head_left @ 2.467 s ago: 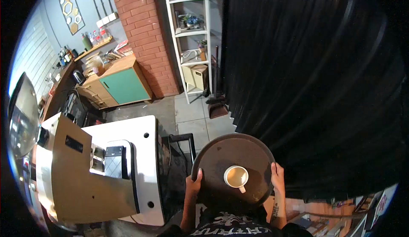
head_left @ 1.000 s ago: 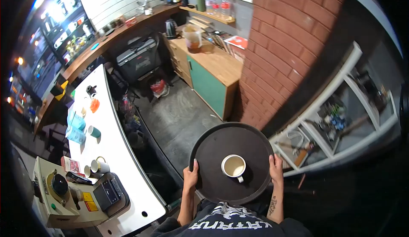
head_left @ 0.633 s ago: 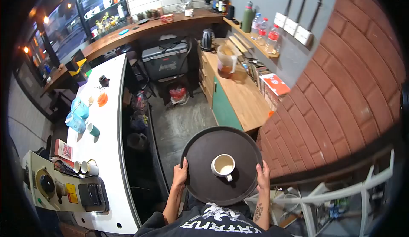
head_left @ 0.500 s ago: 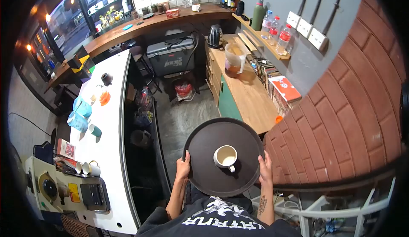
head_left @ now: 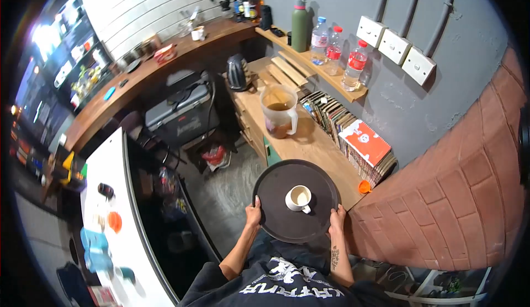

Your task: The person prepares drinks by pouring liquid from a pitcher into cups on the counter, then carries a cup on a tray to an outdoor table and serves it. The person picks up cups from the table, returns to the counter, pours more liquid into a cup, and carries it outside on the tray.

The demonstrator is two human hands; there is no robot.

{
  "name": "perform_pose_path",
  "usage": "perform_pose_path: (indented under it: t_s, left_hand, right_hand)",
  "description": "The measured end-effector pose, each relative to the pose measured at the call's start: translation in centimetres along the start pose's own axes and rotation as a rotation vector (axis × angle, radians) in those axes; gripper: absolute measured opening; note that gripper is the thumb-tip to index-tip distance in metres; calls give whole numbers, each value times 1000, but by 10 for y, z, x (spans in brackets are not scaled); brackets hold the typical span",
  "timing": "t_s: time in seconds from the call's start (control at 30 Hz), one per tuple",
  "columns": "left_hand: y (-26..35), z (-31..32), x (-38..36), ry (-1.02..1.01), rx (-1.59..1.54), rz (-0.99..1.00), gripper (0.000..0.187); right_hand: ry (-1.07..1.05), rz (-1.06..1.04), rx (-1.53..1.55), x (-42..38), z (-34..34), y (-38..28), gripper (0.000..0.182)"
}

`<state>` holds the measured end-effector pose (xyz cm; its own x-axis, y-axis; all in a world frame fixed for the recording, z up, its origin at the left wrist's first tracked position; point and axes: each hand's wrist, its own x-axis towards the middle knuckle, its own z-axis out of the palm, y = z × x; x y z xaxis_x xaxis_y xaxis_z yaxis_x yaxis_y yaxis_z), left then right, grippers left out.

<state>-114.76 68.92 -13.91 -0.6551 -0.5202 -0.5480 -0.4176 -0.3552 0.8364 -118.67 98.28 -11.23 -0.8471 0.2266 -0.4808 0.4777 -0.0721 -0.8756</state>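
Note:
Between my two hands I carry a round dark brown serving tray (head_left: 276, 202), held level in front of my body. My left hand (head_left: 253, 212) grips its left edge, thumb on top of the rim. The right edge is held by my right hand (head_left: 337, 218), fingers mostly hidden under the tray. A white cup (head_left: 294, 203) stands upright near the tray's middle, its handle toward me and a pale cream colour inside. Just beyond the tray is a wooden cabinet top (head_left: 314, 147), where a clear plastic pitcher (head_left: 277, 114) of brown liquid stands.
Records (head_left: 326, 115) line the cabinet's wall side, a red-orange booklet (head_left: 365, 143) on top. Bottles stand on a narrow wall shelf (head_left: 331, 75). A black kettle (head_left: 237, 74) is farther back. The white counter (head_left: 118, 169) runs along my left, a curved brick wall (head_left: 436, 213) on my right.
My view has swung to the right and come nearer the wooden cabinet. The tray and cup have travelled along in both hands, now overlapping the cabinet's near end in view.

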Motion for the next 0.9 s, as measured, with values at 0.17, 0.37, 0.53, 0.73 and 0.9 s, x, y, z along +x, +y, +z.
perform_pose_path:
  t_s: [0.17, 0.37, 0.53, 0.73, 0.9]
  left_hand:
    - [25, 30, 60, -83, 31, -79, 56]
    - [6, 56, 111, -129, 27, -169, 62]
    - [6, 76, 124, -232, -89, -284, 72]
    - [2, 117, 137, -233, -31, -406, 87]
    - [-30, 140, 160, -178, 131, -431, 104]
  right_hand:
    - [296, 20, -138, 44, 35, 7, 49]
    - [364, -54, -202, 79, 43, 20, 44]
    - [470, -291, -861, 95, 31, 29, 46]
    - [72, -357, -449, 105, 47, -6, 32]
    - [-278, -76, -62, 117, 53, -6, 10]
